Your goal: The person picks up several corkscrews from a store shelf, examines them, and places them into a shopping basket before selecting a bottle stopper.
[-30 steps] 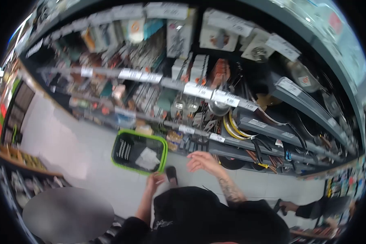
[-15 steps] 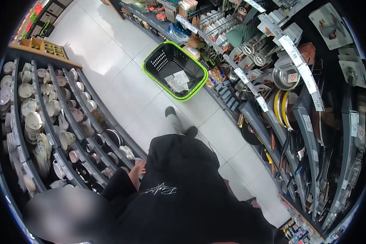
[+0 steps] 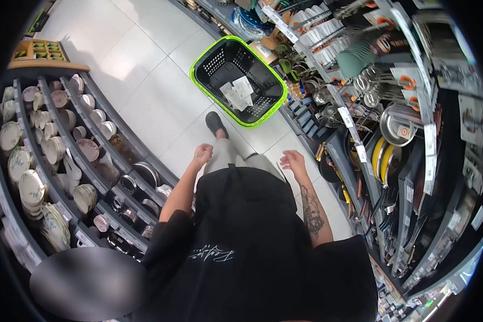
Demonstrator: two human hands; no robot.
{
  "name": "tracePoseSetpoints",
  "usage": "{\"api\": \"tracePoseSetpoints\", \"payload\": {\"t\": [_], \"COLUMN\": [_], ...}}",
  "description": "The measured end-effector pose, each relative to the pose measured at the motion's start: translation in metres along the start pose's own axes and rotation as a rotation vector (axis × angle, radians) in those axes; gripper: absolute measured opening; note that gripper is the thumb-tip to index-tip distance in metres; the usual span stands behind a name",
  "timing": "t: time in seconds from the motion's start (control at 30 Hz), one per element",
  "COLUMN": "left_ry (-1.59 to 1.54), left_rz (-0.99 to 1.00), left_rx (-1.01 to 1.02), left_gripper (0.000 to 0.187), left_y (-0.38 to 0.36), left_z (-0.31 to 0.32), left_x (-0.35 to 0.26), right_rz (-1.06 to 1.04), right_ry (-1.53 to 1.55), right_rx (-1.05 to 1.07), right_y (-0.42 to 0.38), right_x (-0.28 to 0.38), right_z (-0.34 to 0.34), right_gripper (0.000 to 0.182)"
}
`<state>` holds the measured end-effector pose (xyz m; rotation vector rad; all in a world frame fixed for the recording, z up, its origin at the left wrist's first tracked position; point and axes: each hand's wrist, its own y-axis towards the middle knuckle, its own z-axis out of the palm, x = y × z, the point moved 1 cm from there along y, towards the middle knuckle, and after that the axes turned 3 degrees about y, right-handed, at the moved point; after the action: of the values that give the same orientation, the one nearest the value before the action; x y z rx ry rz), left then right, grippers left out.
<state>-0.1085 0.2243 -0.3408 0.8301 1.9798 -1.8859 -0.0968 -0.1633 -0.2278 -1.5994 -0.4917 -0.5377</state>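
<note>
My left hand [image 3: 203, 154] hangs in front of my left thigh, its fingers curled in with nothing visible in them. On the other side, my right hand [image 3: 293, 162] is held in the air beside my right leg, fingers loosely apart and empty. Neither hand touches anything. Ahead of my feet on the tiled floor stands a black shopping basket [image 3: 192, 75] with a bright green rim. White printed papers [image 3: 236, 92] lie in its bottom. The basket is beyond the reach of both hands as they are now.
Shelves to my left hold stacked plates [image 3: 32, 188], bowls [image 3: 85, 198] and cups. On the right, racks carry a steel pan [image 3: 400, 124], yellow-rimmed pans [image 3: 382, 160] and green utensils [image 3: 355, 58]. A wooden display box [image 3: 43, 49] stands at the far left. A blurred patch covers the lower left.
Both hands have come forward into plain view; the left has left the shelf edge, the right has risen from beside my body. The basket appears slightly nearer, and my feet have shifted.
</note>
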Motion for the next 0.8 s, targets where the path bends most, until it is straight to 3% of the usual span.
{"api": "tracePoseSetpoints", "payload": {"t": [0.17, 0.33, 0.4, 0.47, 0.57, 0.63, 0.73, 0.8], "left_ry": [0.251, 0.439, 0.588, 0.572, 0.504, 0.648, 0.892, 0.927], "left_rz": [-0.014, 0.051, 0.124, 0.045, 0.086, 0.016, 0.032, 0.119], "left_rx": [0.021, 0.111, 0.202, 0.207, 0.218, 0.145, 0.217, 0.226], "left_gripper": [0.032, 0.034, 0.033, 0.032, 0.030, 0.030, 0.030, 0.033], "left_y": [0.047, 0.058, 0.067, 0.066, 0.070, 0.071, 0.073, 0.071], "left_z": [-0.015, -0.008, 0.005, 0.016, 0.024, 0.035, 0.042, 0.043], "left_x": [-0.007, 0.004, 0.014, 0.022, 0.000, -0.010, 0.006, 0.018], "right_rz": [-0.061, -0.028, 0.057, 0.169, 0.178, 0.179, 0.059, -0.200], "right_ry": [-0.244, -0.480, -0.480, -0.518, -0.473, -0.455, -0.530, -0.821], "right_rx": [0.053, 0.142, 0.130, 0.153, 0.175, 0.222, 0.251, 0.101], "right_y": [0.032, 0.075, 0.096, 0.113, 0.158, 0.187, 0.243, 0.293], "right_x": [0.033, -0.006, -0.009, -0.006, -0.015, -0.021, -0.014, -0.027], "right_z": [0.073, 0.106, 0.119, 0.130, 0.149, 0.153, 0.156, 0.155], "right_gripper": [0.020, 0.017, 0.017, 0.017, 0.017, 0.017, 0.022, 0.030]}}
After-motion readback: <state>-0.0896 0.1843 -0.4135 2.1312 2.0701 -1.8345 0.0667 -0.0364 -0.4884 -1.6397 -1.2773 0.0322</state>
